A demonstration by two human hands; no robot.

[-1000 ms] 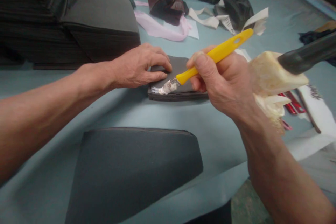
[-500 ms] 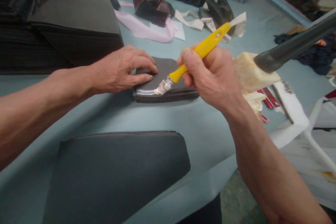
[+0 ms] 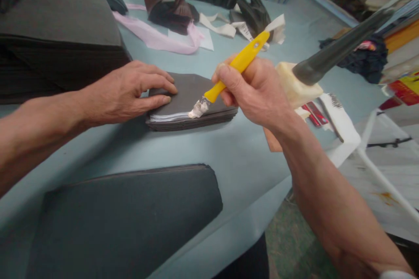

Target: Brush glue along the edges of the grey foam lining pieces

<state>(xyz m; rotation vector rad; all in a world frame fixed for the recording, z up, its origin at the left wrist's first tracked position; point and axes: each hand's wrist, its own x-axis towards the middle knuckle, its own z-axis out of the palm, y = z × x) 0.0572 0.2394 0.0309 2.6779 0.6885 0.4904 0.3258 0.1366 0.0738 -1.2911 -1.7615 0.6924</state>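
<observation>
Gripping the yellow handle of a brush (image 3: 245,59), the right hand (image 3: 255,85) has its thumb laid along one side and its fingers curled in from the other. The handle is smooth, narrows towards the bristles and has a small hole near its rear end, which points up and away beyond that hand. The bristles are caked with whitish paste, clumped and wet-looking. They sit ahead of the right hand, on the side facing the left hand (image 3: 135,89), with their tip at the near edge of a stack of dark grey sheets (image 3: 188,89).

The stack has a flat, matt top. Its near edge is slightly stepped, and a white coating runs along it from the corner by the left hand as far as the bristles. It lies between the two hands: its left end under the left hand's fingertips and thumb, its right end beside the right hand's lower fingers. Whether those fingers touch it, I cannot tell. The left hand rests on top with fingers loosely bent, grasping nothing.

Nearer the body than both hands, a larger dark panel (image 3: 131,218) lies on the table (image 3: 178,148), apart from the stack.
</observation>
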